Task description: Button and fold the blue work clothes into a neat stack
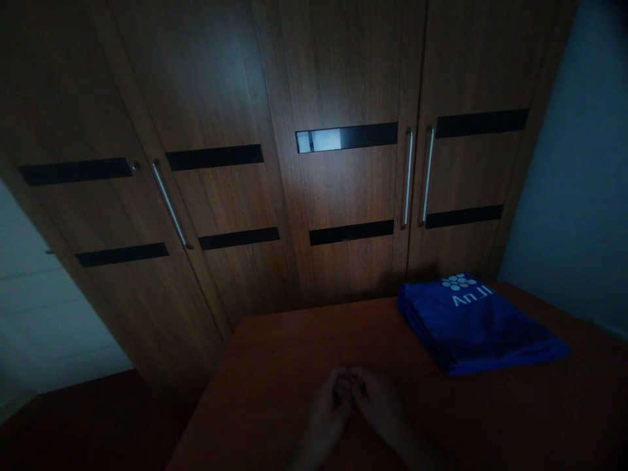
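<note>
My left hand (326,409) and my right hand (377,402) rest together on a brown wooden table (275,366), near its front edge. Their fingers are curled and touch each other at the tips, and I see nothing held in them, though the room is dim. A folded blue cloth (473,324) with white lettering and a dot logo lies flat on the table, to the right of my hands and further back, apart from both.
A tall wooden wardrobe (275,163) with dark horizontal strips and long metal handles (407,176) stands right behind the table. A pale wall (574,196) is at the right. Dark floor (88,418) shows at the lower left beside the table.
</note>
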The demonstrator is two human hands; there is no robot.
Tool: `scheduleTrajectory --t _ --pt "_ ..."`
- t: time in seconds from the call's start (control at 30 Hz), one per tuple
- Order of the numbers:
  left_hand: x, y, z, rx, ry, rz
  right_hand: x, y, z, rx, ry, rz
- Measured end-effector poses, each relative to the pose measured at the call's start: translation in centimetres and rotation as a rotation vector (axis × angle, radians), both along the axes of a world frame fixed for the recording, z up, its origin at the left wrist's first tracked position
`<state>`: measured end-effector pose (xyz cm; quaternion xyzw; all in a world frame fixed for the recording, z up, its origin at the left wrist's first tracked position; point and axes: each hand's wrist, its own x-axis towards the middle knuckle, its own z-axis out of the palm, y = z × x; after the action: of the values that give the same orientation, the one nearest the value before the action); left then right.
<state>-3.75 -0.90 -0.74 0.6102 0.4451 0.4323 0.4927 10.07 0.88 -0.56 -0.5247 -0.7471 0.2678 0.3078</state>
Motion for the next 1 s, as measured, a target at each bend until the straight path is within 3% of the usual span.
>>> scheduleTrajectory --t 0.23,1.0 --pt "0.1 -0.1 0.0 0.023 -0.007 0.009 -0.1 -0.1 0.5 -0.023 -0.057 -0.016" --pt "0.1 -0.4 0.8 0.024 0.008 0.001 0.0 0.2 -0.2 -0.005 -0.008 -0.005"
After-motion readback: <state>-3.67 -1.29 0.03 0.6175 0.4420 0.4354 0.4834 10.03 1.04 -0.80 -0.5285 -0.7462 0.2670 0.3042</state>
